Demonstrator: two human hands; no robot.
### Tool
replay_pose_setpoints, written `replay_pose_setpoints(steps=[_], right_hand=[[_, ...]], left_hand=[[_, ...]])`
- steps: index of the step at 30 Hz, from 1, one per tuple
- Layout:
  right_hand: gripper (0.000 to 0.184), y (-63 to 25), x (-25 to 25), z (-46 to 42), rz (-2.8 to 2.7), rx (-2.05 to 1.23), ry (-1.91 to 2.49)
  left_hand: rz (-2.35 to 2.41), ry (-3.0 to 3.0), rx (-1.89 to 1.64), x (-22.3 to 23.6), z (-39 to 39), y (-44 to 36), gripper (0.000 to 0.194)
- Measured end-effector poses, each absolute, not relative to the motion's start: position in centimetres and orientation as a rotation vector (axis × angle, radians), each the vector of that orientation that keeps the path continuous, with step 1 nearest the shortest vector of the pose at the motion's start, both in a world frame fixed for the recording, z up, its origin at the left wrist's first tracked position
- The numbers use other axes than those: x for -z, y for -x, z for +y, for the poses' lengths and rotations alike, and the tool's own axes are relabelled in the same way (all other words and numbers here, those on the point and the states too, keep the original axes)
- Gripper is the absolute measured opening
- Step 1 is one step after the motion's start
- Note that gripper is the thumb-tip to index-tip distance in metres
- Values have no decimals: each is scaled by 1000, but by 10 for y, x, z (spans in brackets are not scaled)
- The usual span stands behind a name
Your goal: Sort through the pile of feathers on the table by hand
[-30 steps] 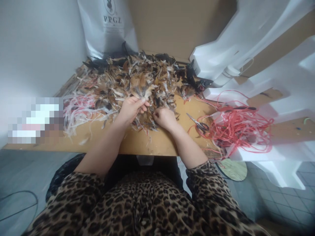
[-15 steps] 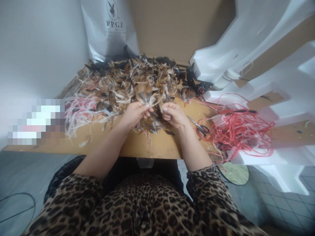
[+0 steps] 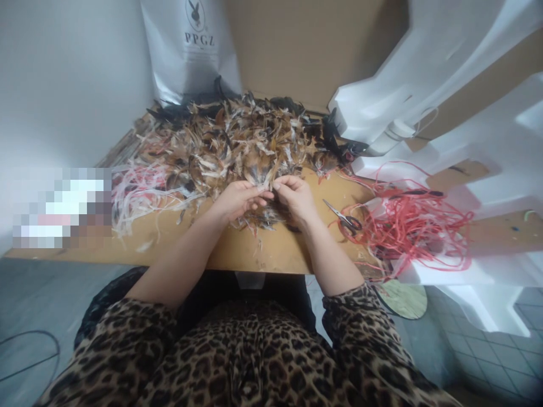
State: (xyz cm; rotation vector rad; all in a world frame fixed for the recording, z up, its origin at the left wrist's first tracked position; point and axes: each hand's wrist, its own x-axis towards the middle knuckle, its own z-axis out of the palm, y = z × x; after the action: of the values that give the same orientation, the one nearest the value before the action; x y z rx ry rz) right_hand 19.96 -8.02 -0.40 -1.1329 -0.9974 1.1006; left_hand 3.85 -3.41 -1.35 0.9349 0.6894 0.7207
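Observation:
Between thumb and fingers, my left hand (image 3: 242,199) pinches the pale base of a small fan of brown feathers (image 3: 257,165), whose dark-centred tips point away from me. Close beside it, nearly touching, my right hand (image 3: 293,195) is closed in a pinch on a light brown feather (image 3: 274,172) at the fan's right side. Both hands are just above the near edge of a wide heap of brown, black and white feathers (image 3: 212,138). More loose feathers lie on the table under my hands.
Scissors (image 3: 343,217) lie on the wooden table (image 3: 280,254) right of my hands, beside a tangle of red strips (image 3: 418,223). White and pink strips (image 3: 136,195) lie at the left. A white printed bag (image 3: 190,62) stands behind; white foam pieces (image 3: 373,110) fill the right.
My right hand has moved left toward my left hand, bringing its feather up against the fan. My left hand has shifted slightly to the right with the fan.

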Motion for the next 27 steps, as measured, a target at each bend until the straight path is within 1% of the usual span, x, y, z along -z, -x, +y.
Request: replay_pose_setpoints(steps=[4,10,15,21,27], right_hand=[[25,-195,10,-78,-1021,-1094,1113],[18,-194,13,-78,-1086,-962,1136],[19,-194,17,-77,-1116,-915,1153],[20,-193,21,-76,-1134,-936,1131],[21,-193,22,-76,-1105,-879,1099]], left_hand=[[703,-916,-698,13,-36,-40,16],[695,-893,-705,10,-37,-40,13],[718,-903,-693,9,-38,-41,12],[746,-973,-705,10,-38,-42,15],[830,-1083,-794,7,-39,-44,16]])
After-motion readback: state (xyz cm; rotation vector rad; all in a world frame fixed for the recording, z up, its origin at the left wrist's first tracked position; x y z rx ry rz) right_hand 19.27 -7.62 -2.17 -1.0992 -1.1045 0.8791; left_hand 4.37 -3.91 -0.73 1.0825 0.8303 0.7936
